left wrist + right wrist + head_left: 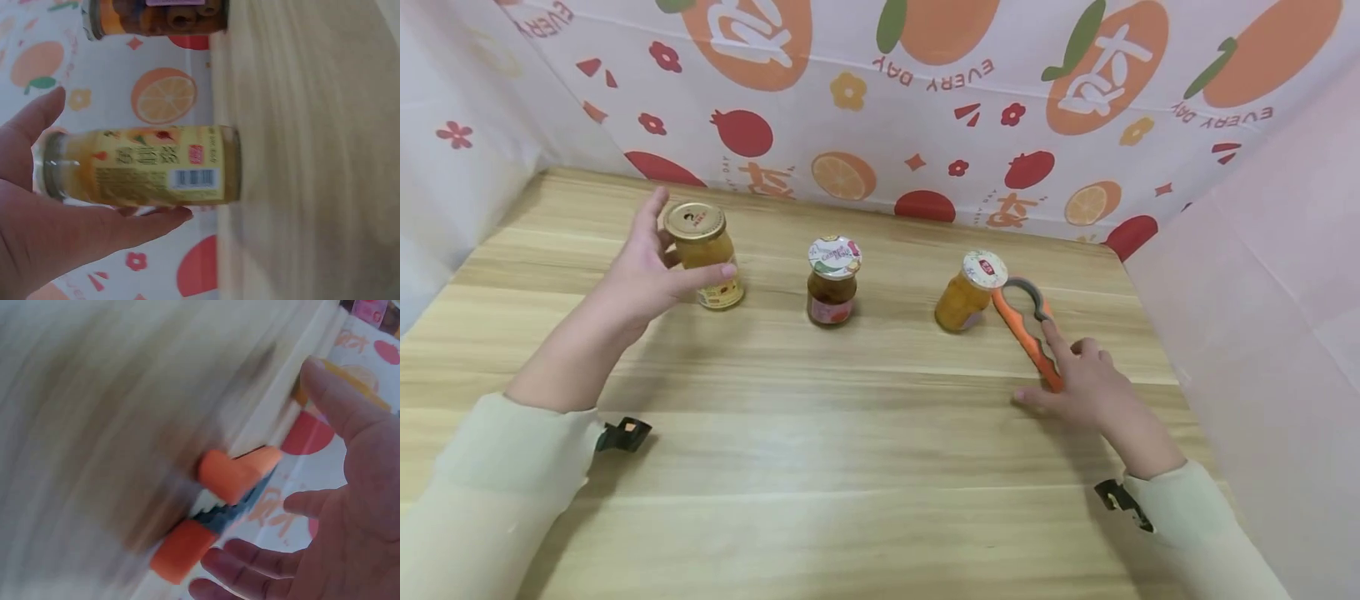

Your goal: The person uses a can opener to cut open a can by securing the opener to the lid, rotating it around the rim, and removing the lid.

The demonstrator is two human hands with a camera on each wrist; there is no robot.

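At the left, a tall gold-lidded jar (707, 250) of yellow contents stands on the table. My left hand (643, 271) reaches round it from the near left with fingers and thumb spread. In the left wrist view the thumb is apart from the lid, and the fingers lie along the jar's other side, partly hidden behind it. On the right, an orange jar opener (1024, 333) with grey toothed inner edges lies on the table. Over its near end hovers my right hand (1090, 383), thumb spread wide and index finger reaching along the opener; the other fingers bend loosely.
Between the hands stand a small jar of dark contents (832, 287) with a patterned lid and a jar of orange contents (961, 300) with a white lid. The latter is close beside the opener's far end. A fruit-printed cloth (880, 117) rises behind the wooden table (820, 467).
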